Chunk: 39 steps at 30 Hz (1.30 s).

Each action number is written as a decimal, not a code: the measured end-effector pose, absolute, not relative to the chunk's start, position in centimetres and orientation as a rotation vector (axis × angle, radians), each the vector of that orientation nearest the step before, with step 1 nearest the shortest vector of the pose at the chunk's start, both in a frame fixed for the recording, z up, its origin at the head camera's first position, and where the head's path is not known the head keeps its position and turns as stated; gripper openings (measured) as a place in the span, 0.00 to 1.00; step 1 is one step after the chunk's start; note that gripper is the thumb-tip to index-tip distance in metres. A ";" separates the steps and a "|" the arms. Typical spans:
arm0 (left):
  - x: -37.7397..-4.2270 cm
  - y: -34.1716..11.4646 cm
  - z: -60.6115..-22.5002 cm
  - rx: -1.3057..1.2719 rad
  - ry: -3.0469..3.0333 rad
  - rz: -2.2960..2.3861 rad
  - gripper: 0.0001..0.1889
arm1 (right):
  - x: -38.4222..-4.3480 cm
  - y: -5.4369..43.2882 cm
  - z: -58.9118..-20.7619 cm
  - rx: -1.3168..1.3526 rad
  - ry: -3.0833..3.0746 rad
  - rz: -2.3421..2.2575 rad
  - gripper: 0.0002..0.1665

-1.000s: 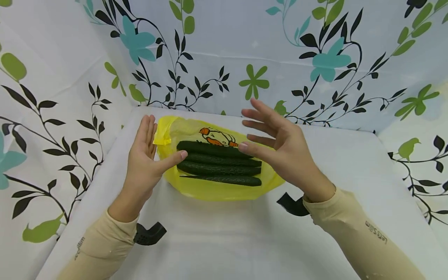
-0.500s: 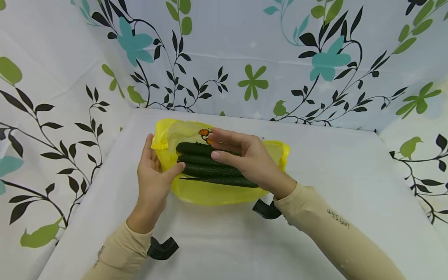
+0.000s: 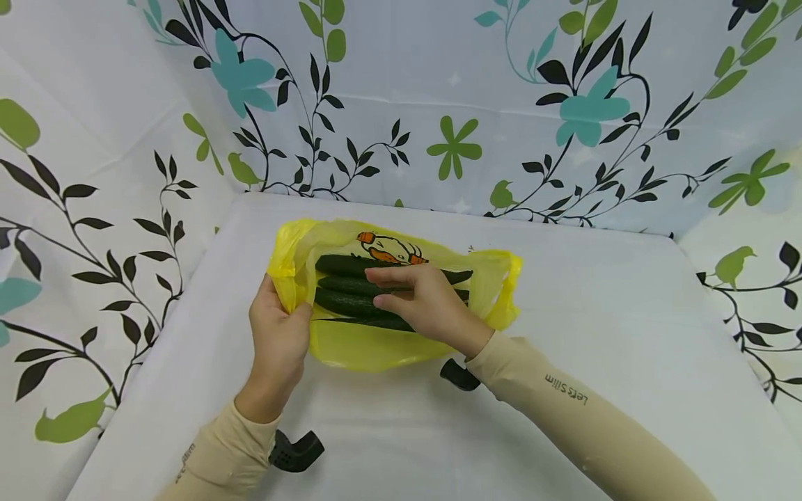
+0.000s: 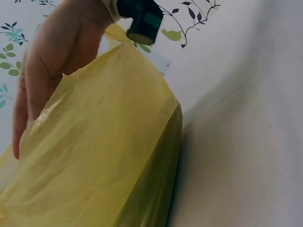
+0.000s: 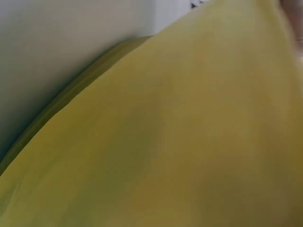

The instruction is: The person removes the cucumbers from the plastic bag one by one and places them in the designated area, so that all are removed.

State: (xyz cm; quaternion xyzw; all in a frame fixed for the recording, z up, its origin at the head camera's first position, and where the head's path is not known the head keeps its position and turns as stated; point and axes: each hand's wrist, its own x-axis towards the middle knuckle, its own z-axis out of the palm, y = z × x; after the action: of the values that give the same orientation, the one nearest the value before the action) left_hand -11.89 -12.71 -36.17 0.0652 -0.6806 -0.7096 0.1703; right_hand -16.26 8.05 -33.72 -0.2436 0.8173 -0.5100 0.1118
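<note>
In the head view, a yellow plastic bag [image 3: 363,355] with a printed cartoon duck [image 3: 391,248] lies on its side, its opening facing me. Several dark green cucumbers [image 3: 341,302] lie side by side in it. My left hand [image 3: 276,344] holds the bag's left edge, thumb at the front and fingers partly hidden behind the plastic. The right hand [image 3: 432,306] reaches over the cucumbers inside the opening, fingers fairly straight and thumb apart. In the left wrist view that right hand [image 4: 52,56] points down behind the bag wall [image 4: 104,123]. Yellow plastic [image 5: 180,127] fills most of the right wrist view.
The bag rests on a white-covered table [image 3: 595,313]. Behind it hangs a white cloth [image 3: 388,62] printed with leaves and flowers. Black wrist devices [image 3: 297,452] sit under both beige sleeves [image 3: 583,403].
My right hand has moved left and down from beside the bag to over the cucumbers. The left hand has gone from flat beside the bag to gripping its left edge.
</note>
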 end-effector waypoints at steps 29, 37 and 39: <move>-11.0 -12.4 -34.9 0.094 -1.813 -2.218 0.34 | -17.3 8.5 -38.7 -0.639 2.802 -0.669 0.20; -10.9 -12.3 -34.9 0.101 -1.814 -2.250 0.35 | -17.0 8.9 -38.9 -0.640 2.792 -0.663 0.22; -10.9 -12.2 -34.9 0.100 -1.810 -2.256 0.35 | -17.0 9.0 -39.0 -0.645 2.789 -0.656 0.22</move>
State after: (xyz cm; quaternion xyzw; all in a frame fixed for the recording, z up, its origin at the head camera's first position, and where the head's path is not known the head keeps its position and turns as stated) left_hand -10.94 -12.21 -34.87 0.0343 -0.6206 -0.7736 0.1233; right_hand -16.97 8.96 -39.03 -0.2186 0.9446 -0.2222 0.1024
